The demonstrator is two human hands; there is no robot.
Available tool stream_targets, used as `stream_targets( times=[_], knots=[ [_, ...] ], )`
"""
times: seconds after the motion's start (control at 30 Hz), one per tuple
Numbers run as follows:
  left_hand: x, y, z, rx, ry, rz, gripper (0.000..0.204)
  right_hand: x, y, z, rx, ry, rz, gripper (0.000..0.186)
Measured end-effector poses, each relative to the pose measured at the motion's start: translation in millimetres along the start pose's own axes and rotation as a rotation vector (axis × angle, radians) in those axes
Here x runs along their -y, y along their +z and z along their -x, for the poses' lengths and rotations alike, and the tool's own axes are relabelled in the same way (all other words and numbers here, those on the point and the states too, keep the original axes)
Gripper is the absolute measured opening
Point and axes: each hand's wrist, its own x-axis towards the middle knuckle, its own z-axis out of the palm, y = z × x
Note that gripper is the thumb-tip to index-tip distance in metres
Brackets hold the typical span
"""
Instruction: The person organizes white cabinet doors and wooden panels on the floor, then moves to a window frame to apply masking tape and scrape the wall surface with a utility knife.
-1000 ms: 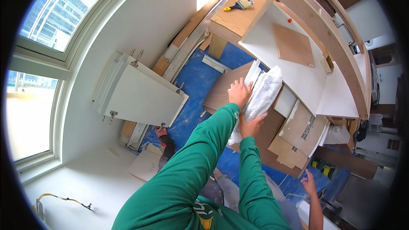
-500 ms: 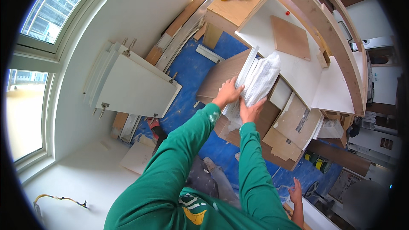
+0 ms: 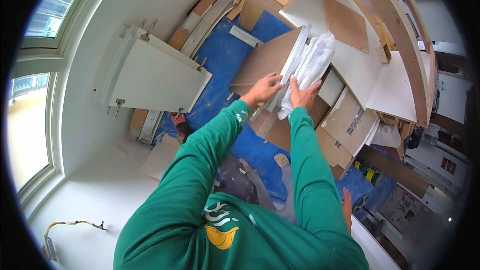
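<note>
Two hands are working at a long white panel point(image 3: 294, 62) that is leaning over a brown board point(image 3: 262, 62) on blue floor sheeting point(image 3: 225, 77). The left hand point(image 3: 263, 90) is lying flat with fingers spread, pressing the panel's lower end against the brown board. The right hand point(image 3: 303, 95) is curling loosely around a bubble-wrapped bundle point(image 3: 312, 65) just right of the panel. White cabinet doors point(image 3: 155, 82) are standing well left of the panel.
</note>
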Motion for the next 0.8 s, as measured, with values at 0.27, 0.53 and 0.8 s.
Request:
stream_targets(
  times=[0.27, 0.53, 0.8],
  knots=[
    [84, 12, 72, -0.220, -0.408, 0.004, 0.052, 0, 4, -7, -0.059, -0.005, 0.059, 0.120],
    [86, 67, 99, -0.018, -0.771, 0.833, 0.042, 3, 5, -11, -0.050, 0.042, 0.084, 0.111],
    [74, 79, 75, -0.117, -0.640, 0.853, 0.028, -1, 7, -21, -0.064, 0.053, 0.011, 0.100]
  ],
)
